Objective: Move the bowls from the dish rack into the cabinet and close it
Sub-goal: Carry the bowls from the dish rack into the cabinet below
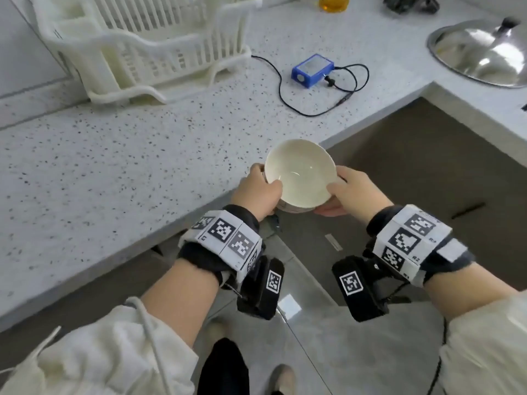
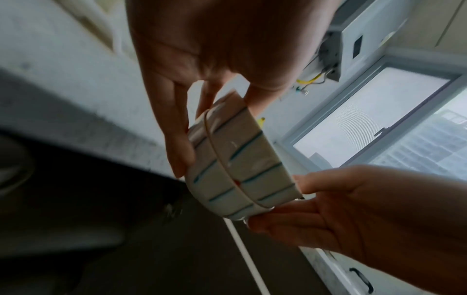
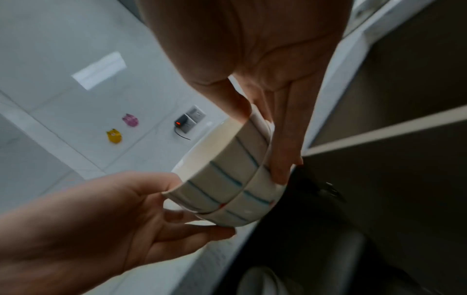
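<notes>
Two stacked white bowls (image 1: 301, 175) with blue stripes on the outside (image 2: 240, 165) (image 3: 227, 179) hang in the air just off the counter's front edge. My left hand (image 1: 263, 182) grips the stack's left side, thumb over the rim and fingers down the wall. My right hand (image 1: 340, 195) holds the right side, thumb on the rim and fingers under the base. The white plastic dish rack (image 1: 142, 44) stands at the back left of the counter with no bowl showing in it. Dark cabinet shelves (image 3: 391, 99) show past the bowls in the right wrist view.
A speckled white counter (image 1: 114, 166) runs in an L. On it lie a blue box (image 1: 312, 70) with a black cable, a steel lid (image 1: 482, 52) at the far right and a bottle (image 1: 333, 1) at the back. Grey floor and my feet are below.
</notes>
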{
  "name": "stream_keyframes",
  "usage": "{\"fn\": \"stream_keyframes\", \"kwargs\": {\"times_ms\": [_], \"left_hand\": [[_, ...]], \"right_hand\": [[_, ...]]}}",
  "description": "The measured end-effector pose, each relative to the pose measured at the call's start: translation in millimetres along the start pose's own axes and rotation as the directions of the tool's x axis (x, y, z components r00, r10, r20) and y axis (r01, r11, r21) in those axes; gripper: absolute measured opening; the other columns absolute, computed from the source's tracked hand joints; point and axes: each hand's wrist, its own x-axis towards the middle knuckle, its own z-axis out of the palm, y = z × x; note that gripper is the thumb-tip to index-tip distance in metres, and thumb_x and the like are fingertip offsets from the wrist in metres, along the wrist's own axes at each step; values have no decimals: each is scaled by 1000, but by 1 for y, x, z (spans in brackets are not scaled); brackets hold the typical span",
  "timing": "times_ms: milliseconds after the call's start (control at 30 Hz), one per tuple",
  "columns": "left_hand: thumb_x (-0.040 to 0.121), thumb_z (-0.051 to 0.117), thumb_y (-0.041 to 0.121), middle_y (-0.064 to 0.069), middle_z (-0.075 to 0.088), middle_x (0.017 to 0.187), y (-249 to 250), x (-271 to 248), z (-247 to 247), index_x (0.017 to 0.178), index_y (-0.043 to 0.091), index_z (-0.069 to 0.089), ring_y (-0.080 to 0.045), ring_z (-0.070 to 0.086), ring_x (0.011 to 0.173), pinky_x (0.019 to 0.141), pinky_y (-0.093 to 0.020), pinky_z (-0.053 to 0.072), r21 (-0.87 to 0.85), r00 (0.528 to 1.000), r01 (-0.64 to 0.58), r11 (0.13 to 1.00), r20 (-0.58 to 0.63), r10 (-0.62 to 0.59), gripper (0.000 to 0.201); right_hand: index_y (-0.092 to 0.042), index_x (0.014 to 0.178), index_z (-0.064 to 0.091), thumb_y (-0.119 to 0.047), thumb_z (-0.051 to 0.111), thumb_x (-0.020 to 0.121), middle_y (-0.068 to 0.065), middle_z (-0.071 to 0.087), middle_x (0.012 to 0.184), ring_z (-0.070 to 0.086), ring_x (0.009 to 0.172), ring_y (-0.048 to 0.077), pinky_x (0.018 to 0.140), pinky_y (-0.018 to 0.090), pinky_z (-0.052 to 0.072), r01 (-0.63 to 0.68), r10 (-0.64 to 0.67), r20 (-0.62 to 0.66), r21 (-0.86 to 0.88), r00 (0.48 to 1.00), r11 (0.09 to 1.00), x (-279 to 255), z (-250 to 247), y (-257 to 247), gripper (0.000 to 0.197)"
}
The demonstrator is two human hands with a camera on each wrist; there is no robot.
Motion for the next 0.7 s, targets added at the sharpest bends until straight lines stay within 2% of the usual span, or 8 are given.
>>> {"fn": "stream_keyframes", "kwargs": {"times_ms": [67,167,233,367,400,500,600,700], "left_hand": [[79,46,24,-12,55,124,-24,-2,30,131,13,39,-35,60,107,90,-48,53,9,996,64,998,60,-64,53],[67,44,26,-15,56,126,-57,1,60,128,13,41,-36,59,110,92,-48,51,-18,975,172,985,148,-167,63],[77,46,18,-13,53,128,-77,9,69,131,11,39,-35,58,113,91,-47,52,-43,961,225,973,172,-215,55],[86,50,8,-10,50,120,-121,38,71,138,10,34,-28,56,104,94,-48,51,-78,961,248,966,142,-235,55],[85,52,10,-9,51,121,-132,46,70,139,12,34,-27,56,103,95,-49,50,-101,963,251,963,129,-237,57],[84,57,15,-10,49,135,-162,74,69,138,16,35,-28,52,119,101,-49,45,-169,966,260,951,60,-253,59],[87,54,10,-11,50,131,-187,107,69,136,13,36,-29,52,119,100,-47,47,-286,961,267,920,9,-276,53],[88,51,8,-15,48,136,-207,146,66,137,12,35,-31,50,123,100,-45,47,-350,962,254,902,-3,-272,52]], "right_hand": [[-11,132,45,-1,33,87,22,64,101,69,86,44,81,51,56,-75,75,21,-23,997,997,-4,-1,36,47],[-12,129,48,-1,33,86,19,65,98,70,82,42,79,49,57,-142,148,62,-94,987,985,0,4,80,47],[-12,129,48,0,33,85,10,63,88,68,76,38,78,47,58,-167,175,89,-88,981,982,11,14,104,47],[-15,137,42,-2,37,87,14,60,105,66,69,28,68,35,60,-150,155,136,-46,978,988,43,44,136,52],[-16,138,41,-2,38,88,15,60,105,66,73,30,70,36,60,-150,154,145,-38,977,988,53,53,142,52],[-18,137,41,-4,39,88,15,61,106,66,85,33,81,43,57,-151,155,153,-34,976,988,86,81,153,51],[-17,138,40,-7,40,88,17,56,125,62,102,36,84,49,56,-131,135,164,-36,977,991,124,106,159,51],[-13,139,39,-4,38,90,17,53,124,64,92,36,82,45,56,-134,129,191,13,973,991,165,126,161,50]]}}
